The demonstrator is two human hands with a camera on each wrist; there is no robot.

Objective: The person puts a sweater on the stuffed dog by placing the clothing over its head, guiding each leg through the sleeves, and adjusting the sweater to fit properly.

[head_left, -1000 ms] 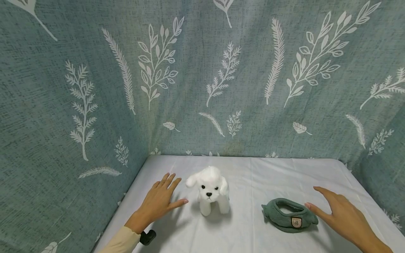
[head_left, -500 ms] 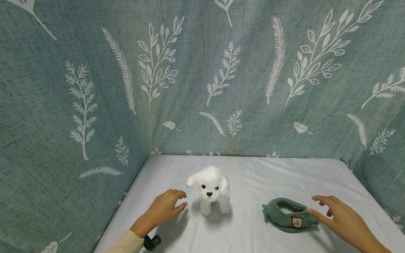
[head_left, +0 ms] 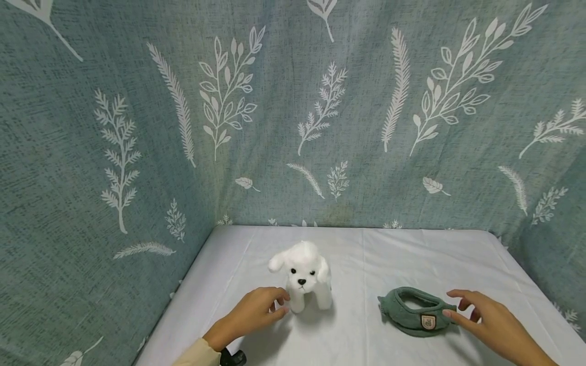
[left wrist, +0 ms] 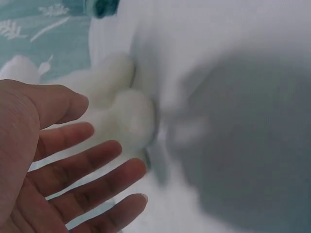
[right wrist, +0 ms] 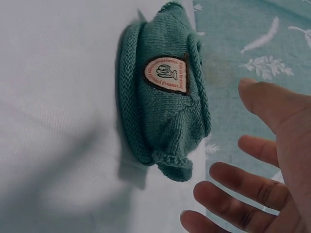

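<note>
A white plush dog point(head_left: 305, 262) stands upright on the white-covered table, its face toward me. My left hand point(head_left: 256, 311) is low beside its front leg, with loosely bent fingers right at the fur. In the left wrist view the fingers are spread and the plush paws point(left wrist: 135, 116) lie just past them. To the right sits a small green knitted pet sweater point(head_left: 400, 316) with a tan patch point(right wrist: 167, 75). My right hand point(head_left: 494, 325) hovers at its right end, thumb and fingers parted around the sleeve. The right wrist view shows nothing between those fingers.
Blue-green curtains point(head_left: 274, 122) with white leaf prints hang behind and at both sides of the table point(head_left: 357, 345). A black device point(head_left: 232, 358) is worn at my left wrist, below the beige sleeve point(head_left: 199, 354).
My left hand has come down and right toward the dog's front leg, its fingers bending. My right hand has lowered slightly toward the sweater's end. Dog and sweater stay put.
</note>
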